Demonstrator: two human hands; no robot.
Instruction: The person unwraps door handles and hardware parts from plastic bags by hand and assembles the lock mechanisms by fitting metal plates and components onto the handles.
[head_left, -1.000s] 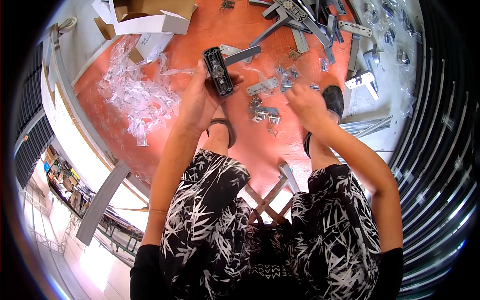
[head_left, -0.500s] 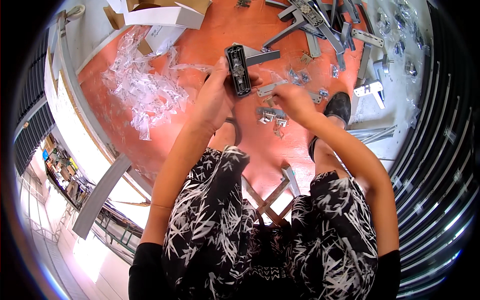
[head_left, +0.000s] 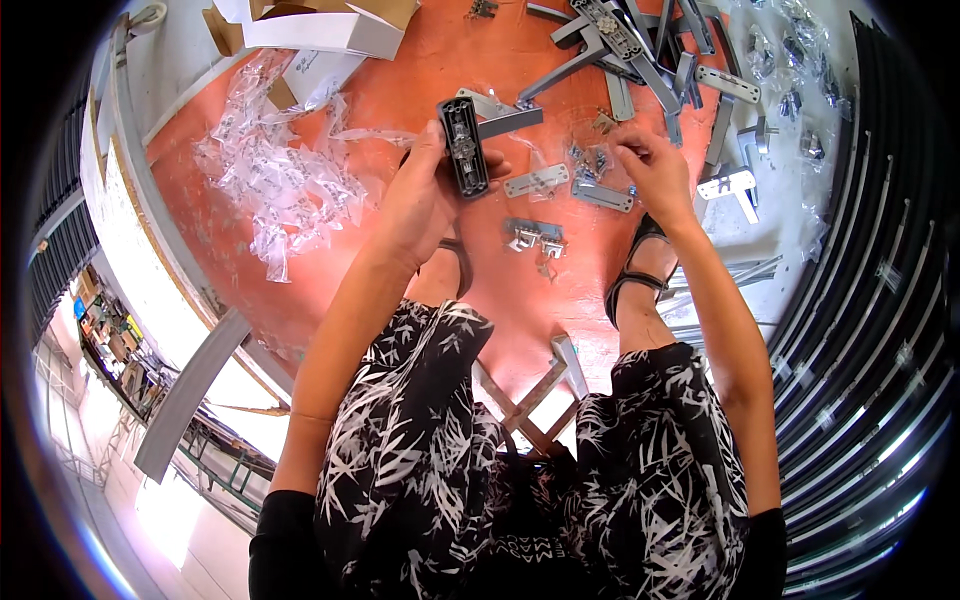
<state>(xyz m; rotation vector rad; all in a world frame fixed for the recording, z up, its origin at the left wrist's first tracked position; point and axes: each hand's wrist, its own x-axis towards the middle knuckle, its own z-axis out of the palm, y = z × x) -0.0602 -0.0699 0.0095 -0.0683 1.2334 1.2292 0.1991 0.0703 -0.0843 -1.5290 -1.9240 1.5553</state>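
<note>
My left hand [head_left: 420,190] is wrapped round a dark grey lever handle [head_left: 462,148]. The hollow back of its long plate faces up and shows a metal mechanism, while its grey lever points right. Further right, my right hand [head_left: 657,172] hangs above the floor with curled fingers, beside small clear bags of fittings [head_left: 590,158]; what its fingertips hold, if anything, is too small to make out. Between my hands lie a light grey slotted plate [head_left: 537,181] and another grey plate [head_left: 602,195]. Closer to me is a group of small metal brackets [head_left: 535,238].
Several grey lever handles [head_left: 650,70] lie piled at the far right. Crumpled clear plastic wrap [head_left: 285,170] covers floor at the left, below an opened white carton [head_left: 325,32]. Long black profiles [head_left: 870,350] line the right side. My feet flank the brackets.
My right hand has moved right, away from the handle and the slotted plate, to the small bags. The left hand still holds the handle in much the same place.
</note>
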